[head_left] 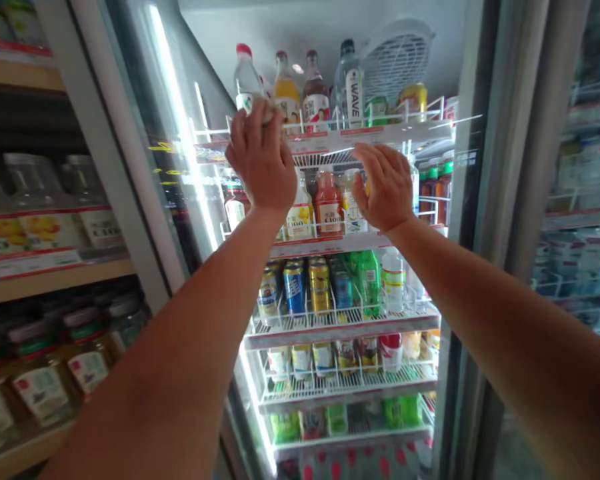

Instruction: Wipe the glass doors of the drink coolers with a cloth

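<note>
I reach both arms up into an open drinks fridge. My left hand (261, 160) is closed around the lower part of a clear bottle with a pink cap (245, 77) at the left end of the top wire shelf (375, 133). My right hand (386, 187) hovers open just below that shelf's front edge, fingers spread, holding nothing. Beside the gripped bottle stand an orange drink (286, 83), a reddish drink (315, 87) and a clear bottle labelled WAVE (351, 83).
Lower fridge shelves carry bottles (329, 203), cans (320, 283) and small cartons (325, 357). The open glass door (145, 153) stands at my left. Wooden shelves with jars (40, 373) lie further left. A closed fridge door (580, 200) is at the right.
</note>
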Motion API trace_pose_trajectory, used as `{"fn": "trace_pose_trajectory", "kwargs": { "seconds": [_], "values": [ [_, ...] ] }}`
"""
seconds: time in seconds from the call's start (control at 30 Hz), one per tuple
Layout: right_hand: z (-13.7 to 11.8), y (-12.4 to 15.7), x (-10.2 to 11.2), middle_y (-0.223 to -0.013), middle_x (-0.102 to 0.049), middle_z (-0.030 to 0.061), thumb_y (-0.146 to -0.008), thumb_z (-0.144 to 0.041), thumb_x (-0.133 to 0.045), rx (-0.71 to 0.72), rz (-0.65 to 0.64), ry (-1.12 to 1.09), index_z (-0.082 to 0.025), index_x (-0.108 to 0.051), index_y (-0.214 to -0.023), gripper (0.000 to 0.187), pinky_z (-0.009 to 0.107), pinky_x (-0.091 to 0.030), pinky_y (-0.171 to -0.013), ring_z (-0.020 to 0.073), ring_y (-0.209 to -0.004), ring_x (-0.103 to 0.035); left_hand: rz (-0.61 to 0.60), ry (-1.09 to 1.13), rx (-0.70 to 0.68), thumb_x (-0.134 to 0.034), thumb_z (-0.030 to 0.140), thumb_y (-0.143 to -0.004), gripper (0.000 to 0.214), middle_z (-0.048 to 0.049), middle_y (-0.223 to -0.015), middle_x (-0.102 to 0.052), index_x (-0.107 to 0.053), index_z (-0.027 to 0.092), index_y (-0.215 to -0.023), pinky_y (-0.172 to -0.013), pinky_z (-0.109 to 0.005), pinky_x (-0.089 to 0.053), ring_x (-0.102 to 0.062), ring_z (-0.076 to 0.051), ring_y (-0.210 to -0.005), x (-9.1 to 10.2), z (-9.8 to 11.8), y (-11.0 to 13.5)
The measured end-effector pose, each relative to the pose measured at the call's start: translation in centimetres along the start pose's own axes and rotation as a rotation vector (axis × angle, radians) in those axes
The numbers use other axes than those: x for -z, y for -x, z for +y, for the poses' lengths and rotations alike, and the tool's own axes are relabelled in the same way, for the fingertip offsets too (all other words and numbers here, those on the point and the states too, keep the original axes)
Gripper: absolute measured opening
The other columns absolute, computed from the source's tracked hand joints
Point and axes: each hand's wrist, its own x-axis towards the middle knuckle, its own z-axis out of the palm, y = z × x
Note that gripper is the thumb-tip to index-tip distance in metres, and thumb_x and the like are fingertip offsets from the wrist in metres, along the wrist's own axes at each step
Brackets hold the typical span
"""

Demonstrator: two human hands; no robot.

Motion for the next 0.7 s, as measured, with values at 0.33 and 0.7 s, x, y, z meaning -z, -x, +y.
{"fn": "trace_pose_trajectory", "kwargs": {
  "seconds": [0.33, 0.7],
  "values": [
    [0.0, 0.0, 0.0, -0.148, -0.052, 0.0064, -0.100, -0.034, -0.027, 0.009, 0.004, 0.015, -0.020, -0.050, -0.143, 0.050, 0.053, -0.032, -0.117, 0.0296, -0.139, -0.044, -0.031, -0.095, -0.106, -0.039, 0.034, -0.099, 0.044, 0.0068, -0.155, -0.040, -0.049, 0.029, -0.142, -0.120, -0.061, -0.019, -0.024, -0.024, -0.147, 0.0, 0.2, 0.3],
    [0.1, 0.0, -0.1, -0.148, -0.052, 0.0062, -0.098, -0.029, -0.029, -0.004, 0.014, 0.016, -0.020, -0.052, -0.141, 0.049, 0.052, -0.032, -0.117, 0.0292, -0.138, -0.045, -0.070, -0.097, -0.129, -0.033, 0.042, -0.100, 0.049, 0.0104, -0.159, -0.034, -0.043, 0.033, -0.147, -0.125, -0.056, -0.015, -0.014, -0.020, -0.152, 0.3, -0.1, 0.4]
  ]
}}
